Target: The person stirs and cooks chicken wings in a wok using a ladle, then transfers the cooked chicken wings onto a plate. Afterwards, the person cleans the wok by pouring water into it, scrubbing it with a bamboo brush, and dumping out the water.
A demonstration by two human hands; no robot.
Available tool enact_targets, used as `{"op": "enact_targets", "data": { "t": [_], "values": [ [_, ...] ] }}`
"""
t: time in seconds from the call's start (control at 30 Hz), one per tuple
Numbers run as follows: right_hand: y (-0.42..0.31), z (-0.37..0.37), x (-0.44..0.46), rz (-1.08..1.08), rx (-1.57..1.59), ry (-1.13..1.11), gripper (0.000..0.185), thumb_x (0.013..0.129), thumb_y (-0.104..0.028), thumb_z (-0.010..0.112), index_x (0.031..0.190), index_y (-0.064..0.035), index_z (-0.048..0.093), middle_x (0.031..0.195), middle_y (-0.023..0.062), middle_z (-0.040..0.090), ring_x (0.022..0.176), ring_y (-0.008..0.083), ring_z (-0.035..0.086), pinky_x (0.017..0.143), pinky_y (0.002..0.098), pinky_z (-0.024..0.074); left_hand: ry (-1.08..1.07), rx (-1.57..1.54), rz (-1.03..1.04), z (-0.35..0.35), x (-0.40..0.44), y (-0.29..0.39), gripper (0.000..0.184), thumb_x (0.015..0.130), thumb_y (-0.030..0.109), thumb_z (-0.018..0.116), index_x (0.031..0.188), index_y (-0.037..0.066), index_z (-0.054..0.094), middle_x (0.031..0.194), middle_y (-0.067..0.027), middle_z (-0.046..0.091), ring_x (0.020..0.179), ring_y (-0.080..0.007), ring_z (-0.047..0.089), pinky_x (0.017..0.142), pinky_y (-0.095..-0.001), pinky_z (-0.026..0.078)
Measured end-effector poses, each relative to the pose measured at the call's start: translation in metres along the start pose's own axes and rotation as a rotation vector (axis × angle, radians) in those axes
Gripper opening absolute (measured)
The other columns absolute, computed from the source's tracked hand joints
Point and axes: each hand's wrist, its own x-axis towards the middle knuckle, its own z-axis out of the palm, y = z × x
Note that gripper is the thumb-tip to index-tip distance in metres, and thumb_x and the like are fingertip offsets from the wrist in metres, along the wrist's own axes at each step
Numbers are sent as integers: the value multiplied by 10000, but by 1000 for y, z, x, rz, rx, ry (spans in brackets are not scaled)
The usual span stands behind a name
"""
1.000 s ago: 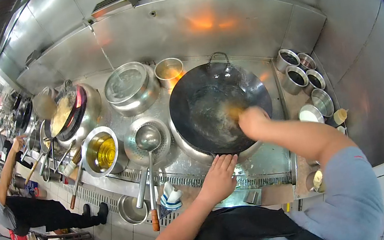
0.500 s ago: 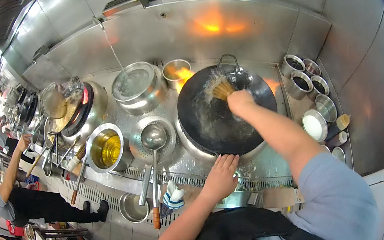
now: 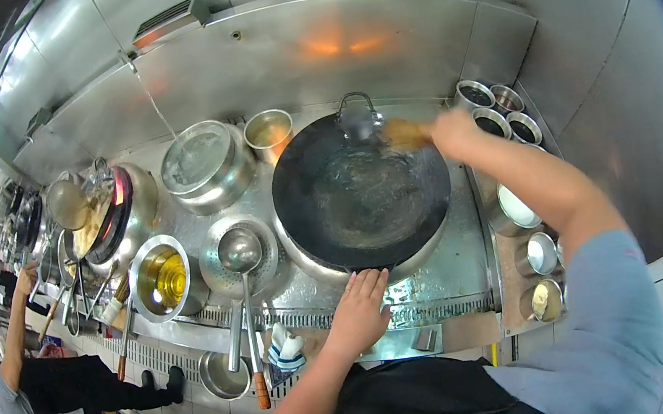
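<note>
My right hand (image 3: 457, 137) is closed round a bamboo wok brush (image 3: 403, 136), smeared by motion, over the right far side of the wok. The large black wok (image 3: 364, 194) sits on the burner with a little water swirling in it; its loop handle (image 3: 354, 102) points to the back. My left hand (image 3: 360, 309) lies at the wok's near rim, fingers stretched out and fingertips at the edge. Whether a near handle is under its palm is hidden. Left of the wok, a ladle (image 3: 240, 251) rests in a perforated strainer (image 3: 214, 276).
A pot of yellow oil (image 3: 161, 311), a water-filled pot (image 3: 176, 202) and a small metal pot (image 3: 272, 149) stand to the left. Seasoning containers (image 3: 497, 205) line the right side. A striped cloth (image 3: 286, 351) lies at the front edge. Another person (image 3: 60, 385) works far left.
My right hand has swept the brush from the wok's upper middle to its right far side. Flame beside the wok has shrunk from sight. The view has shifted; my left hand stays at the rim.
</note>
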Motion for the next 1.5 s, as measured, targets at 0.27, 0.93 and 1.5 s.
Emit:
{"op": "enact_targets", "data": {
  "t": [0.27,0.93,1.5],
  "values": [
    [-4,44,77,346,883,74,635,840,-341,595,1447,-315,411,1218,195,626,1099,349,619,944,443,480,23,110,16,-1,6,0,573,802,164,631,1321,-31,487,1308,-193,536,1271,-323,479,1107,-440,348],
    [14,98,-316,-60,1514,-77,701,827,-184,731,1449,-101,419,1291,85,616,1128,138,568,981,288,420,164,101,-27,-12,-21,62,335,774,300,744,602,71,570,610,-85,579,590,-287,621,534,-404,491],
    [8,78,-334,-23,1670,201,723,775,-75,723,1433,-28,428,1415,118,506,1302,182,454,1109,319,298,490,-185,-382,-101,34,49,434,784,350,778,658,-12,575,618,-183,552,560,-341,541,545,-409,442]
  ]
}}
